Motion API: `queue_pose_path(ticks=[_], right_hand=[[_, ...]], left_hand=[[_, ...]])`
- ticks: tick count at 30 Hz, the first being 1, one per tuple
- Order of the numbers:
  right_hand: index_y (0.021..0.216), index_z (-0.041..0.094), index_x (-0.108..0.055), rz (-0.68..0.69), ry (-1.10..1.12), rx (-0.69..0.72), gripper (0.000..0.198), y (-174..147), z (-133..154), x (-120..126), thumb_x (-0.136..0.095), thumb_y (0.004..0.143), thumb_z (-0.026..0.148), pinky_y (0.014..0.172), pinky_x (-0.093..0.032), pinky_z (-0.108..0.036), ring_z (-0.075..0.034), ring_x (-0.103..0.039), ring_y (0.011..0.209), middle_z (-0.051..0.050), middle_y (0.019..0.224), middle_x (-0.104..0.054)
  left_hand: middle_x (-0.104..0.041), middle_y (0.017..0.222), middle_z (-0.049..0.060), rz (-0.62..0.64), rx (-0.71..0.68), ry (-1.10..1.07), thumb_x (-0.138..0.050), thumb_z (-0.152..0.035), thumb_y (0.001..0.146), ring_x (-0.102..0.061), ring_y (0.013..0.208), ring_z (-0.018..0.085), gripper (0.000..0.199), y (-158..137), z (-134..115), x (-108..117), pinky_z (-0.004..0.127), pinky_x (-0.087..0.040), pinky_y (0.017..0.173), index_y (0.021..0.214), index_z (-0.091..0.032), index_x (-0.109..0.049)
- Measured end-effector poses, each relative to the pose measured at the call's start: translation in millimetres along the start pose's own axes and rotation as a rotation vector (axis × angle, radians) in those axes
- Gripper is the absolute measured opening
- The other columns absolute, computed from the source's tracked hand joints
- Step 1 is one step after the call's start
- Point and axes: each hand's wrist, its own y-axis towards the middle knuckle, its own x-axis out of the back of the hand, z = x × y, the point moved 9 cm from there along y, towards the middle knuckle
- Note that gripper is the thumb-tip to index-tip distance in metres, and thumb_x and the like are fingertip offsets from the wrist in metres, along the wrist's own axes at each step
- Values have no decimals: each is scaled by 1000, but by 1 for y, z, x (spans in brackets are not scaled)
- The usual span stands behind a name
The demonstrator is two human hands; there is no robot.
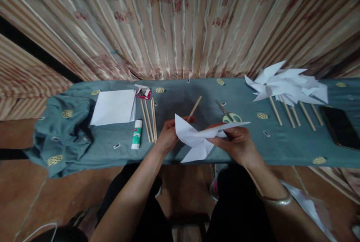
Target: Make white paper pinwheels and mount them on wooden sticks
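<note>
A white paper pinwheel is held up over the front edge of the table, its blades facing me. My left hand is closed at its left side, round a wooden stick that slants up and away behind the paper. The left fingertips are partly hidden by a blade. My right hand pinches the pinwheel near its middle and right blade, thumb in front. Whether the stick is fastened to the paper cannot be seen. Just beyond the right hand lie scissors with pale green handles.
To the left are stacked white paper, a small red box of pins, several wooden sticks and a glue stick. At right lie several pinwheels on sticks and a black phone. A pleated curtain hangs behind the table.
</note>
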Motion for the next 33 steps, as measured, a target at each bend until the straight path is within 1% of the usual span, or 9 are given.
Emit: queue_pose_path(ticks=[3, 6, 11, 14, 18, 21, 25, 29, 33], right_hand=[[77, 23, -77, 8, -5, 32, 15, -4, 8, -1, -79, 69, 35, 53, -52, -26, -17, -65, 62, 0, 70, -74], [77, 23, -76, -4, -3, 63, 16, -9, 17, 0, -78, 71, 38, 54, -53, -26, -17, -66, 62, -1, 72, -75], [78, 23, -75, -38, -134, 131, 6, -23, 42, 5, -71, 76, 26, 56, -54, -25, -17, -70, 69, -2, 81, -77], [86, 25, -74, -66, -276, 255, 13, -36, 60, 8, -65, 79, 18, 65, -56, -26, -17, -71, 76, -1, 87, -77], [106, 27, -70, 0, -343, 425, 25, -54, 73, 4, -59, 85, 18, 80, -56, -32, -20, -70, 90, -3, 100, -75], [111, 27, -67, 2, -379, 467, 27, -60, 74, 4, -57, 87, 20, 83, -56, -36, -22, -70, 95, -5, 105, -74], [114, 27, -66, -30, -368, 532, 30, -64, 82, 6, -58, 86, 18, 85, -55, -39, -24, -69, 96, -6, 104, -74], [114, 27, -66, -47, -363, 555, 32, -65, 88, 7, -57, 85, 16, 84, -55, -40, -24, -70, 95, -5, 102, -74], [112, 26, -67, -49, -348, 524, 31, -64, 88, 10, -56, 85, 16, 84, -55, -39, -23, -69, 95, -5, 102, -74]], left_hand=[[-73, 79, 6, 4, -11, -16, -79, -40, 63, -57, 58, 10, 37, -5, -1, -5, 22, -41, 53, 89, -13, -77], [-70, 68, 4, 6, 0, -14, -80, -43, 62, -55, 53, 10, 43, -9, 1, -9, 22, -41, 51, 92, -12, -76], [-73, 70, 4, -24, 21, -31, -84, -33, 52, -60, 59, 13, 30, -17, 4, -8, 23, -46, 56, 73, -13, -76], [-73, 67, 2, -2, 23, -11, -84, -27, 52, -60, 59, 12, 25, -26, 4, -10, 23, -47, 57, 72, -15, -77], [-72, 65, 1, 54, 36, 7, -82, -28, 57, -59, 56, 12, 28, -41, 4, -14, 22, -46, 56, 82, -17, -79], [-72, 72, 3, 122, -8, 7, -81, -29, 58, -60, 62, 13, 25, -47, 1, -20, 22, -46, 57, 80, -17, -80], [-72, 80, 6, 168, -101, 98, -79, -25, 62, -62, 72, 15, 14, -48, -3, -25, 23, -48, 65, 73, -17, -79], [-71, 78, 5, 165, -49, 130, -80, -29, 60, -61, 69, 16, 18, -46, 4, -27, 25, -46, 63, 73, -17, -78], [-70, 73, 4, 217, -9, 113, -78, -29, 64, -60, 68, 16, 14, -49, 7, -33, 25, -46, 63, 72, -17, -77]])
